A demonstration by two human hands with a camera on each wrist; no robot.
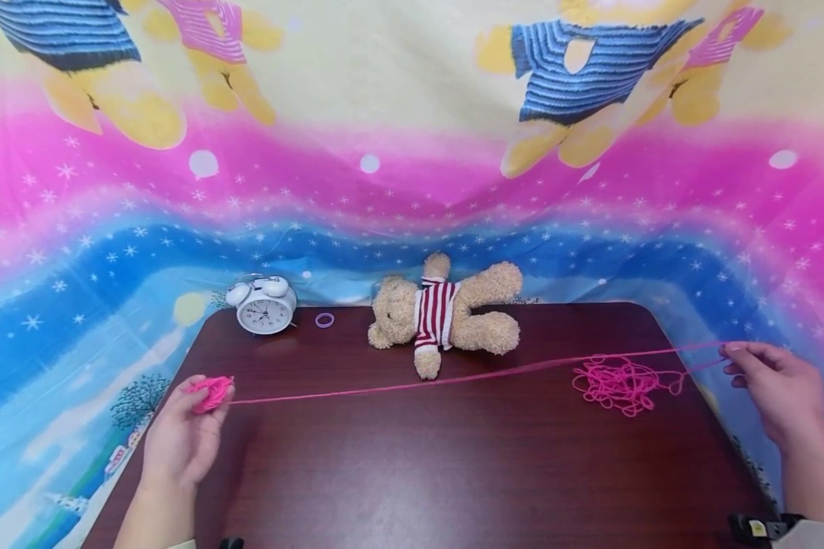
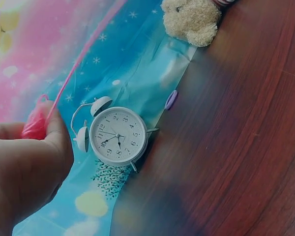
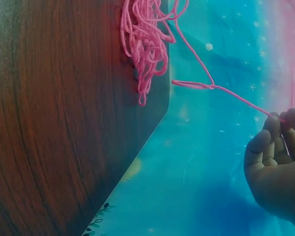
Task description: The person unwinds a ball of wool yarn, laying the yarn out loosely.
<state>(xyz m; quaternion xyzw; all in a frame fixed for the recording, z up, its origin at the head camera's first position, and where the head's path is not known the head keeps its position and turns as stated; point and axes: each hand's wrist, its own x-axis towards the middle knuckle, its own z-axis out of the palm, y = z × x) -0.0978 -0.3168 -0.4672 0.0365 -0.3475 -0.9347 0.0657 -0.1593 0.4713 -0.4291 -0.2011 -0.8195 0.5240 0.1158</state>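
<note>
My left hand (image 1: 185,438) grips a small wound bundle of pink yarn (image 1: 213,393) above the left side of the table. From it a yarn strand (image 1: 357,389) runs taut across to my right hand (image 1: 783,389), which pinches it between thumb and fingertips beyond the table's right edge. A loose, tangled heap of pink yarn (image 1: 618,383) lies on the right of the table, and a second length leads from it up to the right hand. In the left wrist view the bundle (image 2: 35,123) sits between thumb and fingers. The right wrist view shows the pinched strand (image 3: 241,97).
A teddy bear (image 1: 436,316) in a striped shirt lies on its side at the table's back. Left of it are a purple ring (image 1: 325,320) and a white alarm clock (image 1: 266,306). A printed cloth (image 1: 412,191) surrounds the dark wooden table (image 1: 412,473).
</note>
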